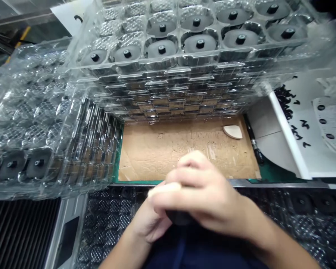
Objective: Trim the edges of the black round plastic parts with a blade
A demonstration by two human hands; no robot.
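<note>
My right hand (pixel 204 194) is closed, with fingers curled over a dark rounded part (pixel 180 218) in front of my body. Only the underside of that part shows, between my palms. My left hand (pixel 156 220) cups it from the left, its fingers mostly covered by my right hand. Along the right hand's thumb side lies a pale strip (pixel 166 188), blurred; I cannot make out whether it is a separate piece. Beyond my hands, a cream wedge-shaped piece (pixel 233 131) rests on a cardboard sheet (pixel 156 149).
A tall stack of clear plastic trays (pixel 168 71) holds dark grey rounded parts with black knobs. Another tray stack (pixel 30 112) stands at left. Right of the cardboard lie a black pen (pixel 254 144) and a white bin (pixel 291 138) with small black pieces (pixel 284 99) beyond its wall.
</note>
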